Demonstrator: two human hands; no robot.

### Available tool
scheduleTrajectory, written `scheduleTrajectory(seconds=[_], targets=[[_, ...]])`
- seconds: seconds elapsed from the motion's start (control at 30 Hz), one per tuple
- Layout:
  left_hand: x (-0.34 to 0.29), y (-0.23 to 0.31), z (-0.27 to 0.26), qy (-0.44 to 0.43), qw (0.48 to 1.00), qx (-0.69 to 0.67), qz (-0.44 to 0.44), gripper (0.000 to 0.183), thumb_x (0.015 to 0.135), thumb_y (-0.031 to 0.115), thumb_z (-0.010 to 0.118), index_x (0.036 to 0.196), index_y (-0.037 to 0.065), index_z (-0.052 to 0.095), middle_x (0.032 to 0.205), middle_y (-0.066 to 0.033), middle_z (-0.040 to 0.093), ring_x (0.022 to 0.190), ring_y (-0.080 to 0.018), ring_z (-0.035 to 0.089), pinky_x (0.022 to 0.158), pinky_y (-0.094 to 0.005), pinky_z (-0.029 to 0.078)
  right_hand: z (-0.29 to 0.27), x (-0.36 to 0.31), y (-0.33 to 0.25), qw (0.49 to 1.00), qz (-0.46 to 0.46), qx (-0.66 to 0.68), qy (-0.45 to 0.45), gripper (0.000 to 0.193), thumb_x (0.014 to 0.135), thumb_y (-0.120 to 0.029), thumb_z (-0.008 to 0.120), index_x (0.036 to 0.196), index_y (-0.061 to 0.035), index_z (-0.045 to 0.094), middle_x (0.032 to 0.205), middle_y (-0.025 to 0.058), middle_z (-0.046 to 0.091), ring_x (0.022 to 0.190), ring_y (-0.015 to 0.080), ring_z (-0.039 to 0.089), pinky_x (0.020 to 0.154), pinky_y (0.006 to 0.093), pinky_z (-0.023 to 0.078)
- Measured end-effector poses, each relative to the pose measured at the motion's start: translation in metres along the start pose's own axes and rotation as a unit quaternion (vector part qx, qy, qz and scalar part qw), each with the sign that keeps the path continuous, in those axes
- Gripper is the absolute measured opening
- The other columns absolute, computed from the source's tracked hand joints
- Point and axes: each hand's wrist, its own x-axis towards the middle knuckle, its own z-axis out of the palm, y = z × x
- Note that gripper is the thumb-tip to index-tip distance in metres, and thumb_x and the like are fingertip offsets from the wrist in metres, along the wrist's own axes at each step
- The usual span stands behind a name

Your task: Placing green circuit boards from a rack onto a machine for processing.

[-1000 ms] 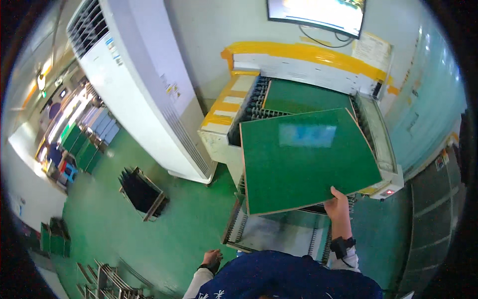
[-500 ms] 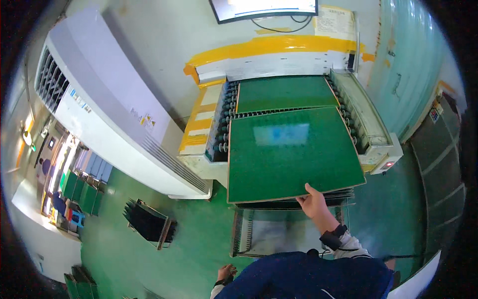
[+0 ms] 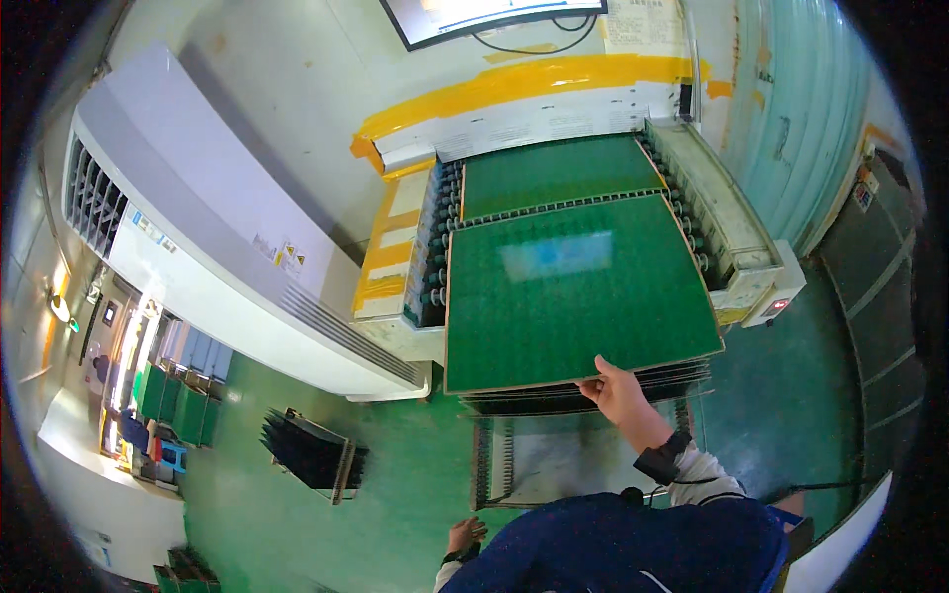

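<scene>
My right hand (image 3: 615,388) pinches the near edge of a large glossy green board (image 3: 578,316), thumb on top and fingers beneath. The far part of this board lies on the rollers of a roller conveyor (image 3: 435,282), and its near part juts out past the machine's front. Ahead of it, farther in, a second green board (image 3: 563,173) rests flat on the rollers, with a narrow gap between the two. Low in the picture, my left hand (image 3: 465,537) hangs over the floor, its fingers loosely apart and holding nothing.
Below the held board stands a rack (image 3: 494,460) with several thin boards in its upper part. A white air conditioner (image 3: 247,247) leans into view at left. On the floor behind it sits another rack of dark boards (image 3: 311,455). A screen (image 3: 494,15) hangs above the conveyor.
The view has shifted slightly. The held board now lies straighter behind the far board, with an even gap between them. My right hand keeps its grip; my left hand's fingers have loosened.
</scene>
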Motion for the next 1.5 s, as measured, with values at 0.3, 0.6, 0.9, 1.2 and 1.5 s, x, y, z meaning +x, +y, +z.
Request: scheduleTrajectory(seconds=[0.3,0.6,0.9,1.2,1.5], targets=[[-0.012,-0.008,-0.005,0.041,0.999,0.010,-0.029,0.035,0.087,0.019,0.055,0.110,-0.006,0.049,0.099,-0.0206,0.060,0.077,-0.0306,0.062,0.054,-0.0338,0.048,0.007,0.009,-0.006,0.999,-0.024,-0.008,-0.020,0.024,0.086,-0.026,0.058,0.087,-0.0026,0.052,0.079,0.0119,0.060,0.075,0.0255,0.060,0.068,0.0385,0.050],[-0.011,-0.013,-0.005,0.043,0.999,-0.002,-0.032,0.035,0.087,0.021,0.055,0.110,-0.005,0.048,0.095,-0.0179,0.060,0.074,-0.0288,0.062,0.056,-0.0344,0.048,0.003,0.016,-0.007,1.000,-0.017,-0.008,-0.012,0.024,0.086,-0.026,0.058,0.090,-0.0031,0.054,0.082,0.0102,0.060,0.077,0.0266,0.060,0.070,0.0383,0.050],[-0.017,-0.007,0.004,0.039,0.999,-0.011,-0.029,0.031,0.087,0.019,0.054,0.108,-0.004,0.049,0.092,-0.0164,0.060,0.069,-0.0266,0.062,0.052,-0.0327,0.048,0.007,0.021,-0.015,0.999,-0.033,-0.014,0.007,0.027,0.086,-0.029,0.057,0.090,-0.0015,0.056,0.084,0.0135,0.062,0.078,0.0248,0.059,0.069,0.0359,0.048],[-0.018,-0.012,0.007,0.054,0.998,-0.021,-0.029,0.031,0.087,0.018,0.053,0.108,-0.005,0.049,0.094,-0.0179,0.060,0.068,-0.0269,0.062,0.051,-0.0325,0.047,0.005,0.031,-0.018,0.999,-0.025,-0.031,-0.013,0.030,0.086,-0.031,0.057,0.091,-0.0012,0.055,0.083,0.0140,0.061,0.074,0.0238,0.058,0.069,0.0355,0.048],[-0.016,-0.022,-0.001,0.039,0.999,-0.036,-0.002,0.031,0.087,0.017,0.053,0.108,-0.006,0.050,0.092,-0.0184,0.059,0.068,-0.0278,0.061,0.049,-0.0333,0.046,0.010,0.036,-0.020,0.999,-0.024,-0.033,-0.005,0.025,0.085,-0.029,0.058,0.090,-0.0050,0.055,0.085,0.0108,0.061,0.078,0.0226,0.058,0.071,0.0356,0.047]])
